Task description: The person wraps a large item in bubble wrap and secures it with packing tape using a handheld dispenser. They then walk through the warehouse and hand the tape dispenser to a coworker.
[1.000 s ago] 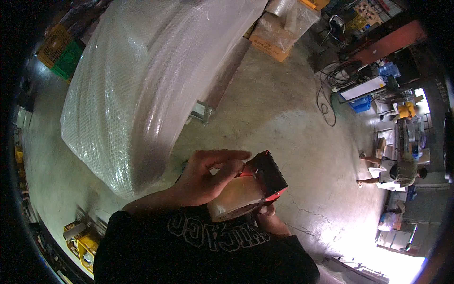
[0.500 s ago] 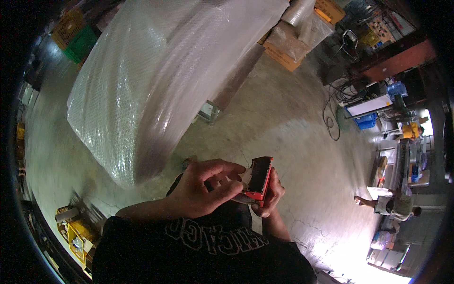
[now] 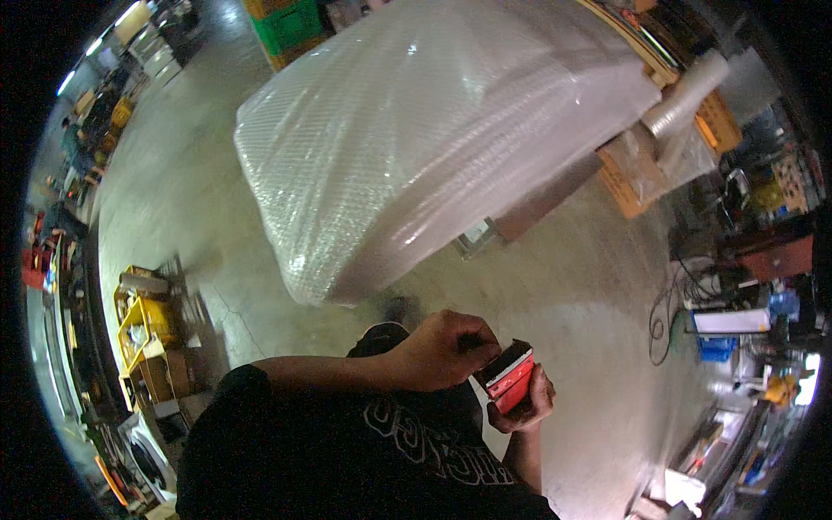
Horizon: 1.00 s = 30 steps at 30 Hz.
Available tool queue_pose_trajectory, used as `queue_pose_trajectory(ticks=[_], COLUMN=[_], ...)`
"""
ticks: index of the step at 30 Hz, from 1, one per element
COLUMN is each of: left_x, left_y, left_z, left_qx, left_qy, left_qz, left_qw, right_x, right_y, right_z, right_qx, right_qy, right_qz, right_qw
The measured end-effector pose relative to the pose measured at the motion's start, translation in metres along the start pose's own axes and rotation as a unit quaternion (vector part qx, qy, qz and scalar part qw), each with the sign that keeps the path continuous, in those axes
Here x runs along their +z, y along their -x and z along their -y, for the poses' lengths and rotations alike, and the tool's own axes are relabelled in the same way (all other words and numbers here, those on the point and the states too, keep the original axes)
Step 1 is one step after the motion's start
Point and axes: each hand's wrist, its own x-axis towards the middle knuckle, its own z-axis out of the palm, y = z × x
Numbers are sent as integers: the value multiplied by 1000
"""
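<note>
My right hand [image 3: 530,407] is wrapped round a red tape dispenser [image 3: 513,386] with a dark top and a pale strip along its edge. The dispenser is held tilted in front of my body. Just left of it, my left hand [image 3: 452,347] is closed, its thumb and fingers drawn together at the dispenser's dark side. Whatever the left fingers pinch, if anything, is hidden. Beyond both hands lies a large bulky load [image 3: 407,147] covered in clear bubble wrap, and neither hand touches it.
Cardboard boxes [image 3: 631,178] and a roll of clear wrap [image 3: 689,94] stand at the load's far right. Yellow crates [image 3: 156,325] are on the left floor. A coiled black cable [image 3: 660,334] lies to the right. People [image 3: 74,147] are at the far left.
My view has swung left, so the wrapped load appears further right. The left fingers, spread beside the dispenser before, have curled closed. The dispenser has turned in my right hand, showing its red face.
</note>
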Motion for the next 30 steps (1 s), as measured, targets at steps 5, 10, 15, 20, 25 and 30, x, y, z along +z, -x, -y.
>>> queue_pose_trajectory(ticks=[5, 10, 15, 20, 25, 30], left_x=[-11, -26, -84, -159, -237, -217], left_y=[14, 41, 79, 95, 78, 64], left_z=[5, 33, 21, 58, 95, 124], left_qx=[-37, 64, -56, 110, 36, 31], left_qy=[-60, -133, -200, -303, -293, -424], left_qz=[-86, -176, -343, -396, -446, -444], left_qw=[994, 973, 916, 860, 845, 789], right_x=[6, 30, 48, 76, 133, 156], right_y=[-31, -56, -89, -125, -169, -181], right_z=[2, 9, 45, 77, 113, 118], right_qx=[-11, -25, 34, 53, 66, 140], right_qy=[16, -96, -16, 28, 93, 170], right_qz=[98, 172, 322, 368, 394, 456], right_qw=[995, 980, 946, 928, 912, 862])
